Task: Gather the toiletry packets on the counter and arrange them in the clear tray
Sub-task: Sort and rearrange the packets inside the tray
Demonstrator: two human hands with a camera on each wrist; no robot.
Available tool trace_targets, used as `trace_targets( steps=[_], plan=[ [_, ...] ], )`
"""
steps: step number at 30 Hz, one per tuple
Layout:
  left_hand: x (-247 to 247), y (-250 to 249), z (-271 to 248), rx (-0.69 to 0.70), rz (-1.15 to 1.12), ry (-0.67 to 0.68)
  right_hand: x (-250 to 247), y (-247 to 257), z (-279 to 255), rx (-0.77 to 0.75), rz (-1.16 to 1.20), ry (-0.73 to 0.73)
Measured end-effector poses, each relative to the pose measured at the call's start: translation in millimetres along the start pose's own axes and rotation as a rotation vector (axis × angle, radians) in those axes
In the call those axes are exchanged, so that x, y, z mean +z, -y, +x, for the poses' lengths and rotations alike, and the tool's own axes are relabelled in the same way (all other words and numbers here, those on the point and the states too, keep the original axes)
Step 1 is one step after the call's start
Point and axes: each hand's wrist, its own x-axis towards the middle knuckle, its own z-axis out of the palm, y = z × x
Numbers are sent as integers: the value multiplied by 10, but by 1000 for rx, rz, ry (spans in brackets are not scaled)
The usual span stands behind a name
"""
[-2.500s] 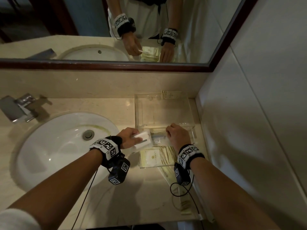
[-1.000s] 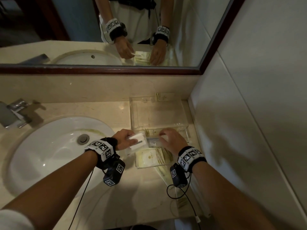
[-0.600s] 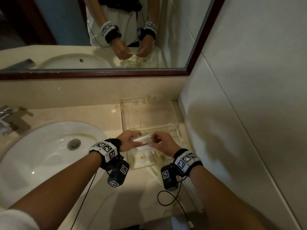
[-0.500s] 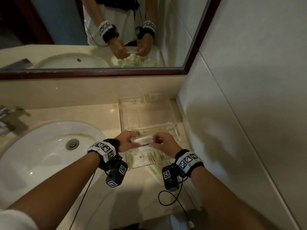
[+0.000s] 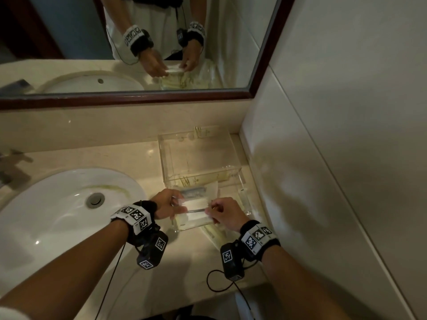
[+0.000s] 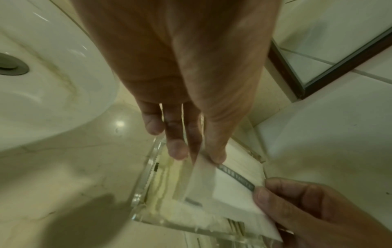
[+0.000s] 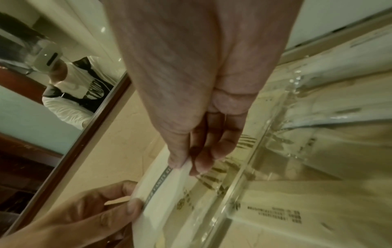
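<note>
Packet (image 5: 196, 210), white with a grey printed stripe, held at both ends above the near part of the clear tray (image 5: 166, 167). Left hand (image 5: 165, 205) pinches its left end, thumb on top, other fingers extended underneath; in the left wrist view the thumb tip (image 6: 217, 156) sits on the packet edge. Right hand (image 5: 225, 214) pinches the right end between thumb and forefinger, remaining fingers loosely curled; the right wrist view shows the thumb (image 7: 177, 161) pressed on the stripe end. Packet roughly level, long side running left-right.

Clear tray sits on the beige counter (image 5: 92, 158) against the right wall, right of the white sink basin (image 5: 57, 204). Acrylic divider splits it into a far compartment and a near one. Near compartment holds at least one flat cream packet (image 7: 265, 213) with dark printed text and stripes, lying beneath the held packet; another packet with bluish print (image 5: 193, 190) lies just behind the hands, by the divider. Far compartment looks bare apart from reflections, hard to tell. Another cream packet (image 5: 215, 236) lies on the counter at the tray's near edge, partly under the right wrist.

Mirror (image 5: 138, 54) above the backsplash reflects both hands and the packet.
</note>
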Motion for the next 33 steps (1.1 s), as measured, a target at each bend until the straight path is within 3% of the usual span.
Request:
trace_targets(
  steps=[5,13,19,23,28,30,33],
  plan=[
    [94,-205,93,63,-43,0,-290,-79,-53,-5,24,-128],
    [248,-499,155,161,145,-42,-441,-67,-165,-30,71,-122],
    [174,-363,113,115,211,-54,-280,-289,-350,99,-242,-47],
    [150,-305,3,120,182,-54,-84,-319,-457,123,-452,80],
    [132,-164,-94,87,121,-71,145,-200,-434,122,-619,93],
    [105,-93,-122,72,122,-80,188,-173,-432,118,-564,51],
    [76,-39,-153,58,137,-81,161,-100,-429,142,-252,-75]
  ],
)
